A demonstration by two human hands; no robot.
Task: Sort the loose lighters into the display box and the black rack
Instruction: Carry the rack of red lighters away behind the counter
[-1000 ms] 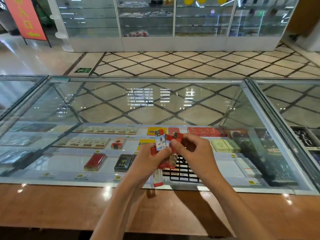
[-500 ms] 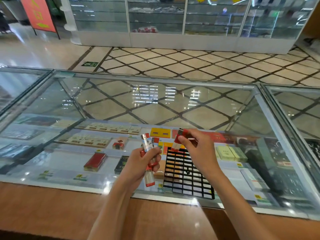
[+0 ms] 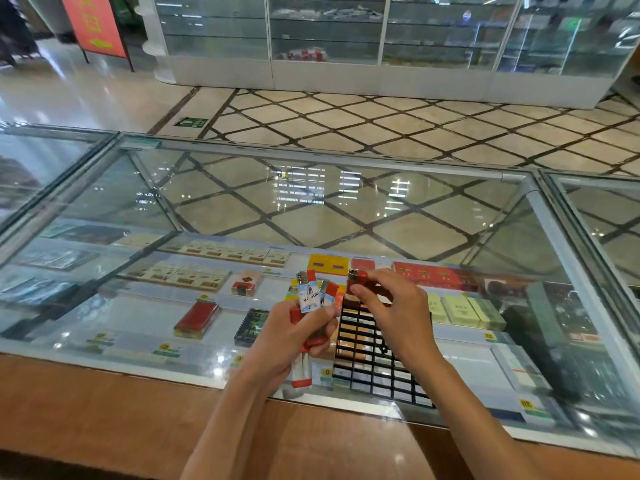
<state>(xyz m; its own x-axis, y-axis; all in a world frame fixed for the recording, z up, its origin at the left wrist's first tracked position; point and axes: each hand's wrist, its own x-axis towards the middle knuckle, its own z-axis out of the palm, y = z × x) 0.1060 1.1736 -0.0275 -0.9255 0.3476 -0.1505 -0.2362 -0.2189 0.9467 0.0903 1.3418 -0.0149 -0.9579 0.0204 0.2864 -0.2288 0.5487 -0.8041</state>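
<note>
My left hand [image 3: 294,336] grips a bunch of red lighters [image 3: 311,296], their metal tops pointing up and some ends sticking out below my palm. My right hand [image 3: 394,306] pinches a single red lighter [image 3: 356,278] by its body, held upright just above the far end of the black rack [image 3: 377,372]. The rack is a flat black grid lying on the glass counter top, partly hidden under my right hand and wrist. No display box is in view.
The glass counter [image 3: 311,209] shows cigarette packs and price tags on the shelf beneath. A wooden ledge [image 3: 104,417] runs along the near edge. Beyond the counter are a tiled floor and glass wall cabinets [image 3: 381,39].
My right hand has pulled one red lighter out of the bunch and moved it right, over the rack's far end. My left hand keeps the rest.
</note>
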